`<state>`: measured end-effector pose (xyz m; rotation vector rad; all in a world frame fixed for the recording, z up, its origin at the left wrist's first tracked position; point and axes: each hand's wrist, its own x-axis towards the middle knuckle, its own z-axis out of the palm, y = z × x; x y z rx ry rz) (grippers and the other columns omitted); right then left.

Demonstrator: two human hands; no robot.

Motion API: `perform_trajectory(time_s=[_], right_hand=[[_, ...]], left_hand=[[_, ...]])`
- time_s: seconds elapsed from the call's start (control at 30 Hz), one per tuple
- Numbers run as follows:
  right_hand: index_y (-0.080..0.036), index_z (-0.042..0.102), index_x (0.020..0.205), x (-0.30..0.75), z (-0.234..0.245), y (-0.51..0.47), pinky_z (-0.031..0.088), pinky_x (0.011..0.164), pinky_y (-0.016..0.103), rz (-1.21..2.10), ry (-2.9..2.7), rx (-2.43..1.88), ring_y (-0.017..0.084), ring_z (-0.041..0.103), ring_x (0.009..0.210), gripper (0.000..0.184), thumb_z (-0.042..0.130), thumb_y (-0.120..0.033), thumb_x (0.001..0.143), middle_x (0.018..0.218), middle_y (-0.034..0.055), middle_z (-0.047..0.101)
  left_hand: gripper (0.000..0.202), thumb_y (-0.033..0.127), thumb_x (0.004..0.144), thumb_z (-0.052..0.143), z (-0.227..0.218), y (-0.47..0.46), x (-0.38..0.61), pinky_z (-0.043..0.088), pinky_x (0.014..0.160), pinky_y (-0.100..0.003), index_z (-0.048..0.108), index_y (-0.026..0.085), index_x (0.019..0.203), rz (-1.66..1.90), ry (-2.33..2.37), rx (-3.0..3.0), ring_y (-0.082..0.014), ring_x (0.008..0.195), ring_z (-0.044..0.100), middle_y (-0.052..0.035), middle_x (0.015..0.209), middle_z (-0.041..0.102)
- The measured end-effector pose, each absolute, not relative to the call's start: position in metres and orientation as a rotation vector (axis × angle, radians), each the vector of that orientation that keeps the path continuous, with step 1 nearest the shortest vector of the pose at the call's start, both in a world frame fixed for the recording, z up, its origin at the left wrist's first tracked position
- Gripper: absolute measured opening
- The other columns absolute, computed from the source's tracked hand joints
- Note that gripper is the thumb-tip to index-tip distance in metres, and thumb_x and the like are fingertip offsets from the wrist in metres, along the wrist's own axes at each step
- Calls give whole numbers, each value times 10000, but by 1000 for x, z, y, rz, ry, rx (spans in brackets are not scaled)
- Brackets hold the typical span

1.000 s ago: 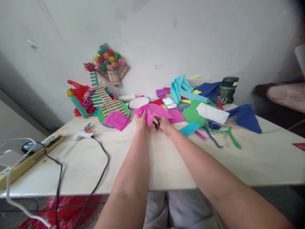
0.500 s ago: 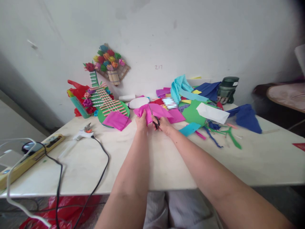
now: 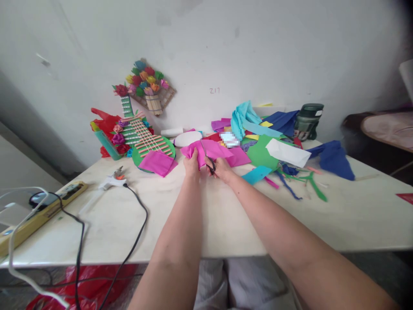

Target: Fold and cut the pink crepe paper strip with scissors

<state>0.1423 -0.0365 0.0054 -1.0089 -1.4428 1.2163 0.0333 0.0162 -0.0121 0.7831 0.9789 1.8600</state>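
Past the middle of the pale, smooth-topped bench [image 3: 232, 224], toward its far edge, a bright magenta sheet of crinkled paper [image 3: 217, 148] is spread beside the person's left hand [image 3: 191, 163], whose grip is closed on the sheet's left part. The right hand [image 3: 222, 168] has its grip wrapped round the black handles of a pair of metal scissors [image 3: 211, 164], the blades pointing toward the far edge against the sheet; how far they are parted is too small to tell. Left of the hands, a flat magenta paper piece [image 3: 158, 162] rests on a guitar-shaped craft with a round green body [image 3: 172, 150]. Nearer the bench's left edge lie a white glue gun [image 3: 112, 182] and a long yellow power strip [image 3: 48, 212]. Toward the far right corner, a white rectangular paper piece [image 3: 287, 153] overlaps a large green paper sheet [image 3: 260, 155], and a dark green cylindrical container [image 3: 309, 122] stands upright.
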Motion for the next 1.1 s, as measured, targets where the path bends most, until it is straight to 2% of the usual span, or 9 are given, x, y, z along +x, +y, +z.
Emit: perform_trajectory(time_s=[0.2, 0.6, 1.1], right_hand=[[-150, 524, 521, 142, 1, -33, 277, 278, 174, 1237, -1417, -974, 61, 444, 324, 415, 617, -490, 740, 419, -18, 515], [-145, 537, 524, 144, 1, -33, 269, 296, 160, 1266, -1417, -964, 68, 491, 377, 450, 618, -538, 726, 460, 1, 534], [-149, 548, 567, 147, -1, -32, 276, 301, 167, 1315, -1376, -966, 69, 499, 371, 504, 562, -626, 726, 458, 3, 553]], left_hand=[[319, 387, 592, 731, -13, 18, 33, 479, 536, -258, 596, 142, 745, 1859, 987, 779, -134, 561, 579, -15, 649, 606], [328, 423, 605, 728, -14, 15, 35, 476, 495, -283, 571, 159, 719, 1807, 975, 794, -156, 521, 577, -19, 604, 590], [309, 385, 614, 732, -15, 14, 36, 480, 510, -252, 581, 139, 725, 1811, 946, 781, -138, 538, 590, -26, 636, 611]])
